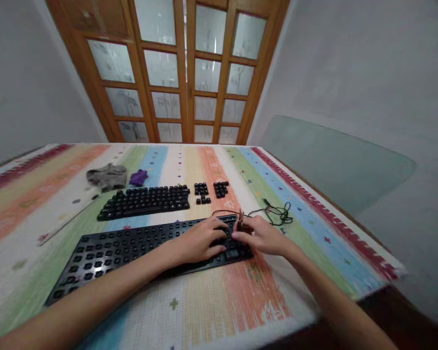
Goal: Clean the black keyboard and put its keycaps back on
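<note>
Closely paired, two bare hands work at the right end of a black keyboard (124,248) lying on a striped cloth (204,296), its bare key posts showing across the left and middle. The left hand (204,239) rests loosely on the board, fingers spread and slightly bent, hiding the keys beneath its palm. The right hand (261,235) pinches a small brownish object (240,218) between thumb and fingers; mostly covered and blurred, it cannot be identified. Whether it touches the board is unclear. Just beyond sit rows of black keycaps (149,200), their lettering too small to read. A tangled cable (277,213) lies past the right hand, partly masked by it. Both forearms are cut off by the lower edge.
</note>
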### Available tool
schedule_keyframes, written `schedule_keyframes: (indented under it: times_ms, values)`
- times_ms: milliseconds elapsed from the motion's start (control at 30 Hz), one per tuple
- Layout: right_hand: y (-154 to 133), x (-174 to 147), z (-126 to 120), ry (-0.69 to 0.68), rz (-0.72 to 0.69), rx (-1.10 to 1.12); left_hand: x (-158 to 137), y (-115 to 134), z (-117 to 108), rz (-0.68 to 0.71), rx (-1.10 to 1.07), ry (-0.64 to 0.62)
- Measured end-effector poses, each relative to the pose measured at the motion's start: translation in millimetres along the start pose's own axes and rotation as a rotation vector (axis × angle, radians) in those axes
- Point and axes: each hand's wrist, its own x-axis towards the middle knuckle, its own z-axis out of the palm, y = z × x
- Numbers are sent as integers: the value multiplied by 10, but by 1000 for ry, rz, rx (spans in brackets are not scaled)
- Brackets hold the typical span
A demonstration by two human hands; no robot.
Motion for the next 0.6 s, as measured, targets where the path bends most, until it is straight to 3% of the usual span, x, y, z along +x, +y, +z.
schedule_keyframes:
  times_ms: [167, 400, 600]
  values:
    - [114, 30, -62, -88, 42, 161, 40, -24, 21, -5, -8, 2]
    - [235, 91, -1, -27, -7, 98, 75, -107, 13, 15, -38, 4]
    - [343, 150, -28, -46, 92, 329, 97, -93, -29, -6, -88, 7]
